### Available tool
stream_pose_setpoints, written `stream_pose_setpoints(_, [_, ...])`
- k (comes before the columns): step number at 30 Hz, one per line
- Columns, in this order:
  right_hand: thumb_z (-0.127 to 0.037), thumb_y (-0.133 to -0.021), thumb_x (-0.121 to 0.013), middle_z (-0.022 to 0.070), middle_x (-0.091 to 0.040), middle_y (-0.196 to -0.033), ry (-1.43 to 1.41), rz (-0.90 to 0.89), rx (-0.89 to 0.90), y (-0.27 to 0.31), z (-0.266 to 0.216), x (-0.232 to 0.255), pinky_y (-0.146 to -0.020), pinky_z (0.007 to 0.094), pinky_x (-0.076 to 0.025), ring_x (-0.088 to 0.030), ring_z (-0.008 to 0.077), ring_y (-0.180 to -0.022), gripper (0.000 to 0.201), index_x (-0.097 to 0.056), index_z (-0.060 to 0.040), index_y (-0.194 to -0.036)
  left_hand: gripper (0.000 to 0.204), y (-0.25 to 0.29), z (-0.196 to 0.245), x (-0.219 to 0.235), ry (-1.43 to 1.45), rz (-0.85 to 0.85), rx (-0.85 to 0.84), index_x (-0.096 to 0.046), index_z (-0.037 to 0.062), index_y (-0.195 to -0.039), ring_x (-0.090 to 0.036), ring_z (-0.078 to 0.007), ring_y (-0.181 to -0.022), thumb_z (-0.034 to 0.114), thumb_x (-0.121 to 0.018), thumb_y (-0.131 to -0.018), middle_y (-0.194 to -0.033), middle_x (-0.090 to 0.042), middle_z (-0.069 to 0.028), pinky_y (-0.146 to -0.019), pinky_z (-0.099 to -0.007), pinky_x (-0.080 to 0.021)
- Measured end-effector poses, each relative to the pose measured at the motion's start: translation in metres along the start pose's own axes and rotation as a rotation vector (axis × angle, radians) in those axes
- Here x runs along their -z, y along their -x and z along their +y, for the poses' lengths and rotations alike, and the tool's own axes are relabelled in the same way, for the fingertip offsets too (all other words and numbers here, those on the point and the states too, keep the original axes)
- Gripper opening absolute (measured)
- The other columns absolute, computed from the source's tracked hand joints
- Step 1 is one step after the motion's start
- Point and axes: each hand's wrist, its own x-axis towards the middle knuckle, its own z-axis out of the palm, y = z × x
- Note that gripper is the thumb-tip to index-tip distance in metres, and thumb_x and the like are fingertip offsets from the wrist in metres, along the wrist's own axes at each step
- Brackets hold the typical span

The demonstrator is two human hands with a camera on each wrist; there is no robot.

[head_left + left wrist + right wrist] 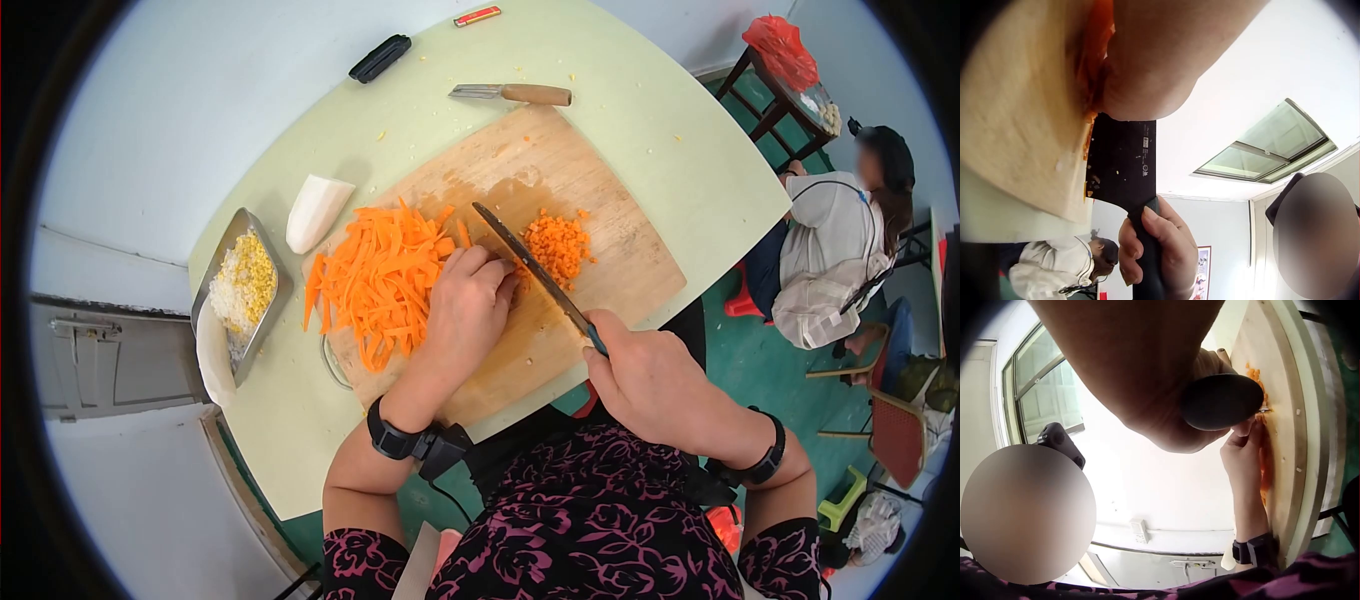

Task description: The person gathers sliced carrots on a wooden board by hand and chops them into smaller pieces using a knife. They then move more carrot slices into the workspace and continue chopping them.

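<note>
My right hand (650,385) grips the dark handle of a black-bladed cleaver (535,268), whose broad side shows in the left wrist view. The blade's edge is down at the wooden cutting board (625,235). Right beside it, the curled fingers of my left hand (470,305) hold carrot strips (1099,37) against the board, mostly hidden under the hand. A pile of long carrot shreds (375,285) lies left of that hand. Finely diced carrot (560,248) sits on the blade's other side.
A paring knife (535,94) with a wooden handle lies beyond the board. To the left are a piece of peeled white radish (318,212) and a metal tray (283,290) of chopped white and yellow food. A person (830,240) sits off to the right.
</note>
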Motion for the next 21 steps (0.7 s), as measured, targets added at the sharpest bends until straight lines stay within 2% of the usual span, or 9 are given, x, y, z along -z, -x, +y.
stream_pose_setpoints(6, [-0.012, -0.088, -0.046, 0.0203, -0.058, -0.06, 0.117, -0.019, 0.001, -0.017, 0.008, -0.014, -0.053, 0.0469, -0.047, -0.06, 0.039, -0.058, 0.017, -0.044, 0.0052, -0.089, 0.013, 0.001, 0.001, 0.001, -0.017, -0.009, -0.004, -0.069, -0.0003, -0.082, -0.057, -0.0298, -0.074, -0.001, -0.069, -0.069, -0.076, -0.059, -0.0121, -0.065, -0.0365, -0.049])
stream_pose_setpoints(12, [-0.013, -0.088, -0.047, 0.0193, -0.056, -0.057, 0.091, 0.104, 0.022, -0.019, 0.008, -0.009, -0.051, 0.0465, -0.046, -0.059, 0.0376, -0.055, 0.018, -0.045, 0.0052, -0.087, 0.013, 0.001, -0.001, 0.001, 0.007, -0.002, -0.002, -0.069, -0.0008, -0.082, -0.058, -0.0294, -0.073, -0.002, -0.069, -0.069, -0.076, -0.059, -0.012, -0.064, -0.0361, -0.049])
stream_pose_setpoints(21, [-0.012, -0.088, -0.047, 0.0193, -0.054, -0.053, 0.074, 0.078, 0.032, -0.012, 0.006, -0.003, -0.049, 0.0457, -0.045, -0.057, 0.0384, -0.051, 0.018, -0.045, 0.005, -0.082, 0.012, 0.001, -0.001, 0.0, 0.028, -0.001, 0.012, -0.069, -0.0015, -0.081, -0.058, -0.0282, -0.073, -0.002, -0.069, -0.069, -0.075, -0.059, -0.0117, -0.063, -0.0353, -0.049])
